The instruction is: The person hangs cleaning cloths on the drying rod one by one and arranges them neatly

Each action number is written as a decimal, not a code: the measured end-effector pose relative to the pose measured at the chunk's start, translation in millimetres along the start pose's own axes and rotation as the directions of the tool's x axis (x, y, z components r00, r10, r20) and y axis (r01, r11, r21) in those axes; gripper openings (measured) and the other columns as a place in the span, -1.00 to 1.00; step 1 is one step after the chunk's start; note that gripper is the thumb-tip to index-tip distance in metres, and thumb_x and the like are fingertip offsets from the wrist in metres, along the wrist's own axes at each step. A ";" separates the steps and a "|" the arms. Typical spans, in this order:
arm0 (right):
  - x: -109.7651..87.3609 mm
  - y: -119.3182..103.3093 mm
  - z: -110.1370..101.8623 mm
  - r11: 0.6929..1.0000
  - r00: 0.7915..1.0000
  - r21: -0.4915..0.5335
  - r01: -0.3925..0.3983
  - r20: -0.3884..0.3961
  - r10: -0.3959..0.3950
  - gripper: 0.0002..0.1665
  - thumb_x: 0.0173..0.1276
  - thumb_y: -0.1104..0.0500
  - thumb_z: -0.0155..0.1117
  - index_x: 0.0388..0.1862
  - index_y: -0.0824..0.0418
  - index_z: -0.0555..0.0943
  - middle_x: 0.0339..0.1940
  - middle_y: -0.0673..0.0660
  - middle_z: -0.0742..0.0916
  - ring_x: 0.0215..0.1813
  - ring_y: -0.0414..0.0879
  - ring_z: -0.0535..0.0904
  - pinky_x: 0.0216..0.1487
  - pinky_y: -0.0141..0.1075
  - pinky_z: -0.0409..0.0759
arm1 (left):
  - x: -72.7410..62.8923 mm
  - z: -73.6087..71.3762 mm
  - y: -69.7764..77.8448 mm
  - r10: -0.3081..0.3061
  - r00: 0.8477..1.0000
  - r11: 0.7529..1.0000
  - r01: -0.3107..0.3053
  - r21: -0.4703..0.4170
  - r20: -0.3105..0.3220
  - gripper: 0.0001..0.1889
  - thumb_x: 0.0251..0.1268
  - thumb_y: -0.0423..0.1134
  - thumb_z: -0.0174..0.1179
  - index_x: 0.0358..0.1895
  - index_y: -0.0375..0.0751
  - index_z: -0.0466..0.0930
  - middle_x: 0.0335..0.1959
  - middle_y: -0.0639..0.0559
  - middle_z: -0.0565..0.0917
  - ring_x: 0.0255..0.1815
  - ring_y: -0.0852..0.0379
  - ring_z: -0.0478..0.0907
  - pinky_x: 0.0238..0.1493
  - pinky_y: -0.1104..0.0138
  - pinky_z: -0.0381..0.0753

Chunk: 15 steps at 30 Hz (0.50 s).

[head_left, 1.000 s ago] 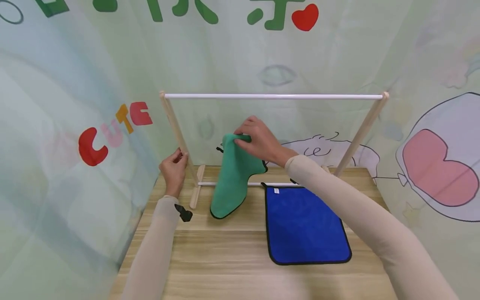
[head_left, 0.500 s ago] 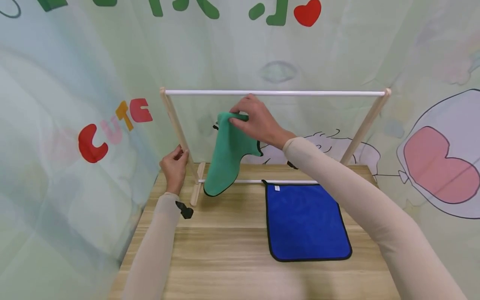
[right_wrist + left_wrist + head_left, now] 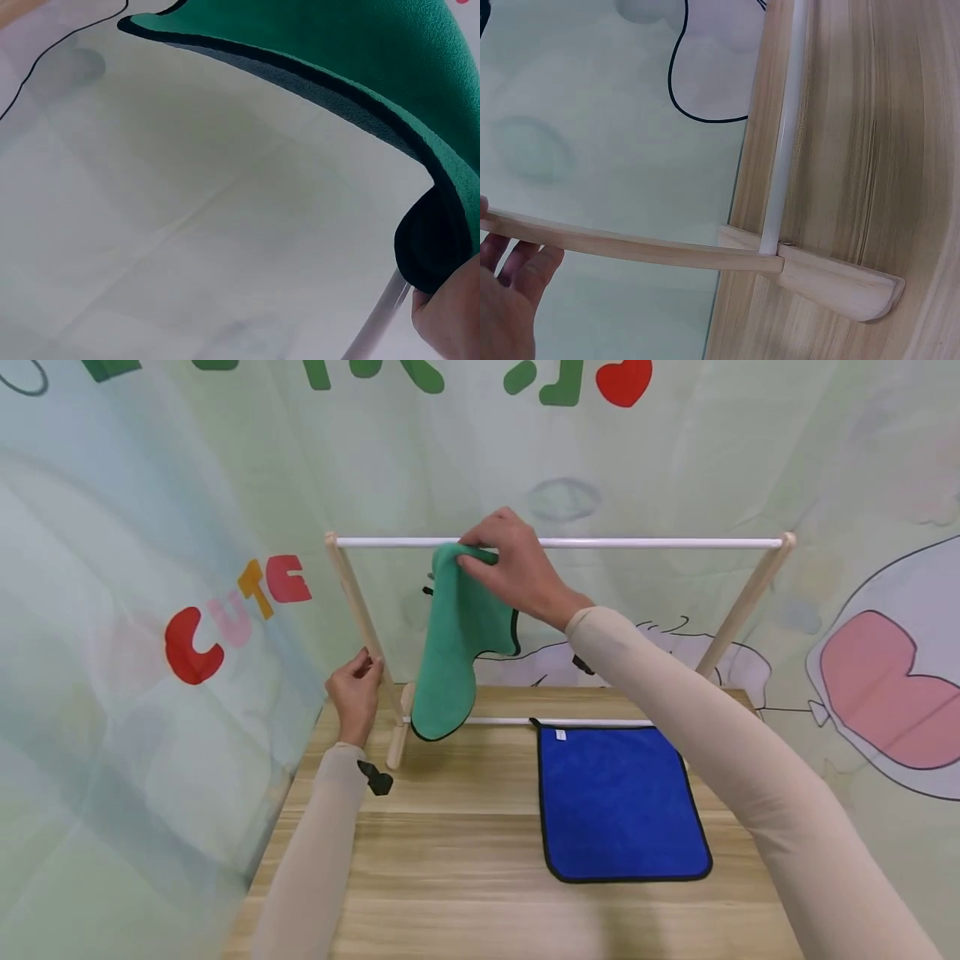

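Note:
A green towel (image 3: 442, 660) with black edging hangs in folds from my right hand (image 3: 517, 564), which pinches its top between thumb and fingers. That hand is level with the white top bar (image 3: 660, 543) of a wooden rack and covers part of it. In the right wrist view the towel (image 3: 315, 45) curves down to the fingers, its grey underside partly showing, with the bar (image 3: 379, 315) beside it. My left hand (image 3: 356, 693) holds the rack's left post (image 3: 360, 606); in the left wrist view its fingers wrap the wooden post (image 3: 645, 250).
A blue towel (image 3: 622, 802) with black edging and a white tag lies on the wooden table (image 3: 450, 868), its far edge by the rack's lower bar (image 3: 495, 721). The rack's left foot (image 3: 840, 285) stands on the table. A printed curtain (image 3: 225, 468) surrounds the table.
My right hand has risen with the green towel from below the top bar to its height, lifting the towel's lower end too. The left hand stays on the post.

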State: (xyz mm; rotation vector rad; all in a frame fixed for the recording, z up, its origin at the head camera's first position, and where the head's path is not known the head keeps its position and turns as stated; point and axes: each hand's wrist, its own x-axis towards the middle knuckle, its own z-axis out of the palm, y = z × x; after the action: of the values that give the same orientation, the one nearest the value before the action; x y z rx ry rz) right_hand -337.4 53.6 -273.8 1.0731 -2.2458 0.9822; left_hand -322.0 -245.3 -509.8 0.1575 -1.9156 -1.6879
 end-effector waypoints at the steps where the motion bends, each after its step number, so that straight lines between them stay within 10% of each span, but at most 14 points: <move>1: 1.6 0.3 -0.9 1.000 1.000 -0.002 -0.001 -0.005 0.001 -0.78 0.60 0.25 0.43 0.09 0.34 0.84 0.00 0.19 0.85 0.13 0.06 0.55 0.21 -0.15 0.58 | -0.6 -0.4 0.0 0.002 1.000 1.000 -0.002 0.006 -0.002 -0.67 0.57 -0.39 0.38 0.30 -0.34 0.73 0.07 -0.48 0.78 -0.27 0.41 0.69 -0.26 0.64 0.65; 15: 21.8 5.3 -12.3 0.996 0.990 0.001 -0.090 -0.112 0.090 -0.76 0.66 0.21 0.36 0.11 0.33 0.82 0.06 0.19 0.85 0.16 0.03 0.55 0.29 -0.19 0.51 | -6.5 2.8 -1.3 0.017 1.000 1.000 -0.017 0.025 0.006 -0.66 0.54 -0.37 0.41 0.29 -0.35 0.74 0.04 -0.41 0.82 -0.28 0.40 0.70 -0.26 0.61 0.66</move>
State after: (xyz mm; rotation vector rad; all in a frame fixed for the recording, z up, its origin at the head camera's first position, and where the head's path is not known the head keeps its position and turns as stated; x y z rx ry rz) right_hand -353.3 55.1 -253.8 0.8984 -2.2204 1.0473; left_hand -318.3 -240.2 -513.3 0.1455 -1.9378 -1.6550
